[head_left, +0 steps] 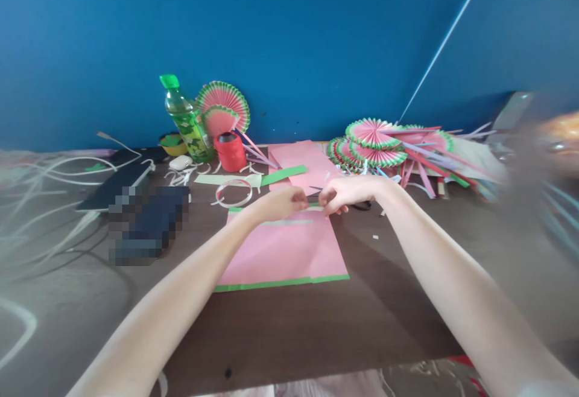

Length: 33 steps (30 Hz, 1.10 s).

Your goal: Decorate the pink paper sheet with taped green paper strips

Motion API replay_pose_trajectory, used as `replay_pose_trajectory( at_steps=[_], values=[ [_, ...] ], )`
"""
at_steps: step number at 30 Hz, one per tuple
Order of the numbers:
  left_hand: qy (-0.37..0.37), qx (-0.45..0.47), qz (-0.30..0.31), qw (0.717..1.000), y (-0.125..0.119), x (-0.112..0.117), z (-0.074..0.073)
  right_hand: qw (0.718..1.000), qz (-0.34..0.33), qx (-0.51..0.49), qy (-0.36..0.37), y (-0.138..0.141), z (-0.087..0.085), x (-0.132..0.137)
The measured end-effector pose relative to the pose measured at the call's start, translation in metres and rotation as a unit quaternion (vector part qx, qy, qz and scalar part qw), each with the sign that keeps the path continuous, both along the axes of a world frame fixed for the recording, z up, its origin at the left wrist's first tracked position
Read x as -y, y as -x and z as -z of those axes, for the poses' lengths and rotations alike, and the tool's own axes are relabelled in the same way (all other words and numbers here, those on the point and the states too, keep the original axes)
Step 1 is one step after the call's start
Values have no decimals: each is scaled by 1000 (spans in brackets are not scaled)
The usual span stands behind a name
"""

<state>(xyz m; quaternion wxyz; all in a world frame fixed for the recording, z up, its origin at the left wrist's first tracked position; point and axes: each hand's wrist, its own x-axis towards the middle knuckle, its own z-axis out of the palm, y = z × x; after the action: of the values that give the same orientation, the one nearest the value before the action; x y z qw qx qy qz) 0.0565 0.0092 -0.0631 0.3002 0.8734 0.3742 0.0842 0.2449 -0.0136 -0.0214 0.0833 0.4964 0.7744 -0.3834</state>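
A pink paper sheet (289, 252) with a green strip along its near edge lies flat on the dark table (316, 324). My left hand (280, 202) and my right hand (346, 195) meet at the sheet's far edge, both with fingers pinched together. What they pinch is too small to make out; it may be a thin strip or tape. Black scissors (362, 206) lie just behind my right hand.
A green bottle (185, 119), a red tape roll (230, 151), a clear tape ring (234, 192) and folded pink-green paper fans (224, 107) stand at the back. More fans and paper strips (389, 146) pile at right. A second pink sheet (303, 161), cables and a dark device (117, 183) lie left.
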Motion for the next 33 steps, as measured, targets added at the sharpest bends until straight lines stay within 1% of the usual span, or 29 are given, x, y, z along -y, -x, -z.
replay_pose_trajectory(
  at_steps=[3, 7, 12, 15, 18, 22, 30, 33],
  values=[
    [6, 0, -4, 1000, 0, 0, 0, 1000, -8, -11, 3, -1, -1, 0],
    [8, -1, -13, 1000, -1, 3, -4, 999, -22, -24, 10, -2, -1, -1],
    [29, 6, -24, 999, -1, 6, -8, 999, -32, -31, 15, -3, 0, -2],
    [28, 25, -20, 999, -1, 4, -6, 999, -27, -34, 18, -4, -1, -2],
    [37, 71, -16, 997, -2, 2, -2, 999, -19, -35, 20, -4, -2, -1],
    [55, 132, -33, 989, -4, 2, 0, 999, -17, -39, 10, -1, -6, 2],
    [35, 138, -58, 988, -7, 5, -2, 1000, -20, -11, 21, -4, -8, 1],
    [34, 137, -68, 988, -7, 4, -1, 1000, -8, -21, 1, -2, -8, 2]
  ],
)
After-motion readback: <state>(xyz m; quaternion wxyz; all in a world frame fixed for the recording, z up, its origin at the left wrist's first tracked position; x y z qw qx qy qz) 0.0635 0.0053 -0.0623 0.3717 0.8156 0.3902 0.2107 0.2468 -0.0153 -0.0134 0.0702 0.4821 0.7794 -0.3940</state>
